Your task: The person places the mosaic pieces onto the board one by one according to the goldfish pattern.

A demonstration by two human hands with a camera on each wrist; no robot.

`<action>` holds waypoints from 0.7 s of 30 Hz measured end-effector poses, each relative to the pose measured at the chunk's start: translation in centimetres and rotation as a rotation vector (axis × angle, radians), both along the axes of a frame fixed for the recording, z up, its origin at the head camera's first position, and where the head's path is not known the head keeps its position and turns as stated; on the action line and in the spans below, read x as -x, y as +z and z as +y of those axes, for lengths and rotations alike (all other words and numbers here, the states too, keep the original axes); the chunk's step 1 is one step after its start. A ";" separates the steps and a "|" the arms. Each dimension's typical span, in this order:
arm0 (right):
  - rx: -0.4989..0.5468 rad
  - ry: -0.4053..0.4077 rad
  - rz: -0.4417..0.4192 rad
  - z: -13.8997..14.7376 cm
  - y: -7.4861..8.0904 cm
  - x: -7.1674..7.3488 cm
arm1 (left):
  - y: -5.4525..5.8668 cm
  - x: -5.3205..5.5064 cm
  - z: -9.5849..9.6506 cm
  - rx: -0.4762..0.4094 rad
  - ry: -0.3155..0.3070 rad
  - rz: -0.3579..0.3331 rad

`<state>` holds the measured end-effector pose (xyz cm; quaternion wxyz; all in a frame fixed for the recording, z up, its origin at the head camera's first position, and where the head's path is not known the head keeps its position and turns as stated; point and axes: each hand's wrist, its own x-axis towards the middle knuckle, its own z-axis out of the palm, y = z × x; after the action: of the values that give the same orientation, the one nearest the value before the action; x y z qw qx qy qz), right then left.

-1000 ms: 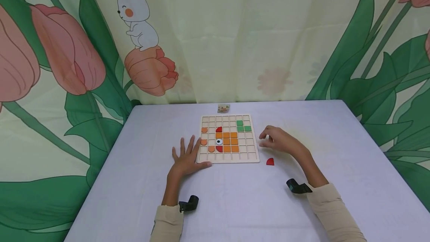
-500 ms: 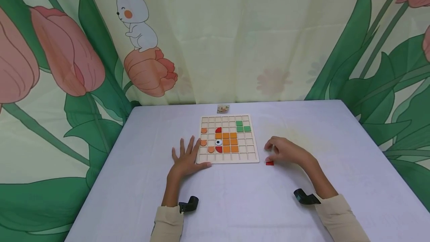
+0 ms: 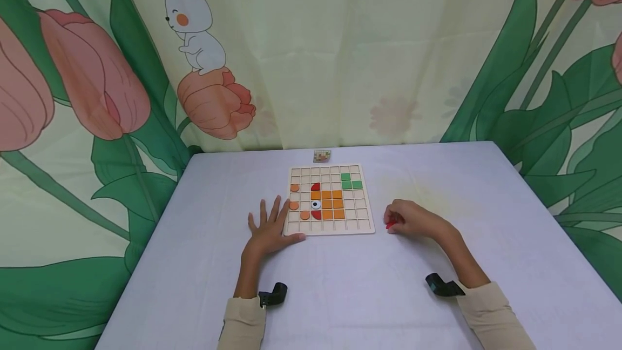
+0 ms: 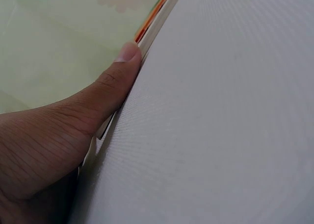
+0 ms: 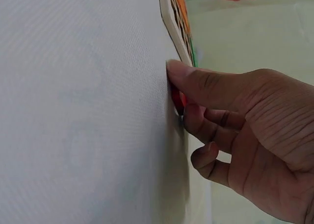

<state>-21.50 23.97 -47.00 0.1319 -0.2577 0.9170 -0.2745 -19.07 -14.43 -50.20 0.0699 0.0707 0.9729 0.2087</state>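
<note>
My right hand (image 3: 413, 217) pinches a red quarter-circle tile (image 3: 391, 224) between thumb and fingertips, to the right of the board. In the right wrist view the red tile (image 5: 178, 99) shows partly between thumb and fingers, close to the cloth. My left hand (image 3: 270, 231) lies with fingers spread at the lower left corner of the wooden grid board (image 3: 357, 224). Its thumb (image 4: 110, 84) rests along the board's near edge. On the board sit orange square tiles (image 3: 332, 204), a white eye tile (image 3: 316, 204), two red tiles (image 3: 316, 214), green squares (image 3: 346, 180) and orange round tiles (image 3: 295, 188).
A small patterned packet or card (image 3: 322, 156) lies behind the board near the table's back edge. White cloth covers the table (image 3: 340, 290). A printed curtain (image 3: 311, 69) hangs behind it. Black wrist cameras (image 3: 444, 285) jut inward from both sleeves.
My right hand has moved back from beside the board to the red tile on the cloth and now pinches it. The left hand has stayed at the board's corner.
</note>
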 end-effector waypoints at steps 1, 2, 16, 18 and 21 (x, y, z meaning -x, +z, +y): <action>-0.006 -0.001 0.015 0.0 0.0 0.1 | 0.0 0.0 0.0 -0.002 0.000 -0.001; -0.009 -0.003 0.033 0.0 0.0 0.2 | 0.0 0.0 0.0 -0.002 0.000 -0.002; 0.034 -0.075 0.097 -0.2 -0.1 0.4 | 0.2 0.1 -0.2 0.011 -0.004 -0.011; 0.019 -0.081 0.091 -0.2 -0.2 0.4 | 0.3 0.0 -0.1 0.007 -0.003 -0.010; 0.000 -0.035 0.130 -0.3 -0.3 0.4 | 0.5 -0.2 0.0 0.010 -0.002 -0.012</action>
<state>-21.95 23.71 -47.33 0.0674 -0.2590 0.9279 -0.2595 -18.91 -14.43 -49.70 0.0763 0.0699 0.9735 0.2041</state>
